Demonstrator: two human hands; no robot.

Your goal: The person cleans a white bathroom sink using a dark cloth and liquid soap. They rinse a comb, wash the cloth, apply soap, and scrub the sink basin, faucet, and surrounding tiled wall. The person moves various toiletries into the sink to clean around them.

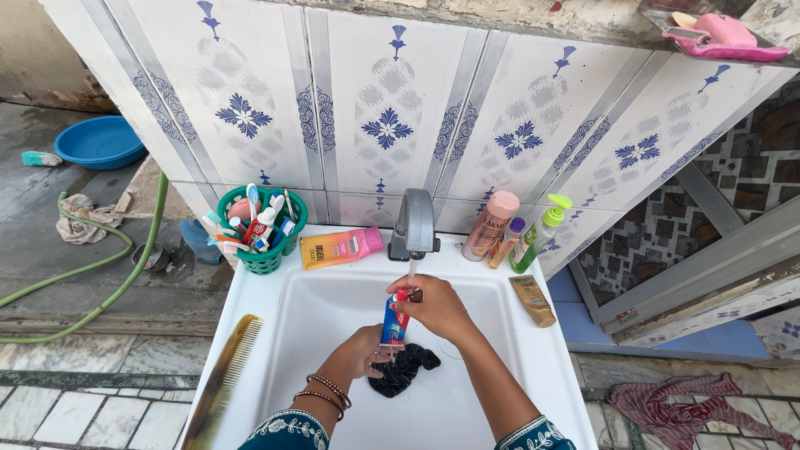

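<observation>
The right hand (pixel 437 307) grips a toothpaste tube (pixel 394 321) under the tap (pixel 414 223); the left hand (pixel 364 350), beside it, clutches a black cloth (pixel 406 368) in the sink (pixel 317 317).

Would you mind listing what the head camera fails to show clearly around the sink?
- Left hand: its fingers are hidden behind the toothpaste tube, so its grip is unclear.
- Black cloth: partly covered by the left hand.
- Tap: the water stream is too thin to judge.
- Comb: cut off by the bottom edge.
- Green basket: its contents are crowded and too small to tell apart.
</observation>
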